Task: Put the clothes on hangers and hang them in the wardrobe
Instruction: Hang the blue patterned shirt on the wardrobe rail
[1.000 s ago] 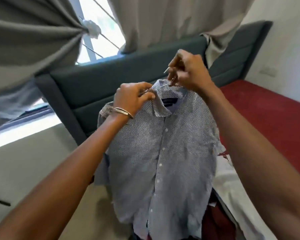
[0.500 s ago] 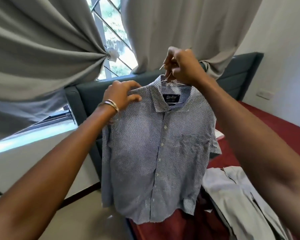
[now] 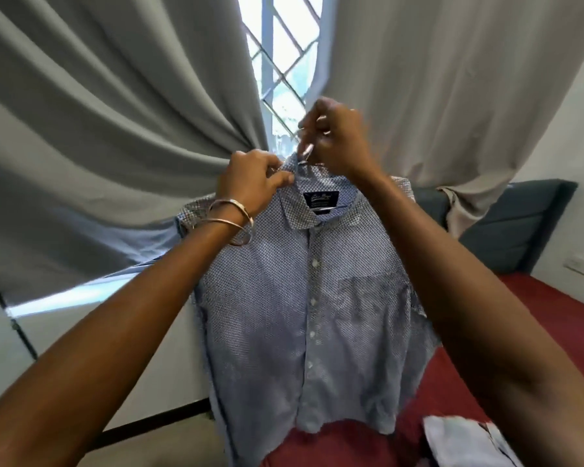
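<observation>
**— From the head view, where is the shirt relative to your fingers?**

— The shirt (image 3: 304,298) hangs straight below both my hands, held up in front of the curtains (image 3: 115,129) and window (image 3: 280,62). My right hand (image 3: 338,143) is on top, fingers curled round the metal hanger hook (image 3: 307,152) that pokes out of the collar. My left hand (image 3: 253,183) sits just left of and slightly lower than it, pinching the left side of the collar between thumb and fingers.

**— Which way does it run?**

— Its long axis is vertical: collar up at my hands, hem down over the near edge of the red bed (image 3: 553,315). The button front and chest pocket face me, the shoulders spread left to right, seemingly over the hanger's arms, which the cloth hides.

**— So which hand matters for the next move?**

— The right, I judge: it has the hook and carries the weight. The left only tidies the collar and could let go. No wardrobe shows here, so I would have to turn to find it.

**— Anything else waiting?**

— A pale garment (image 3: 466,443) lies on the bed at the near right.
</observation>
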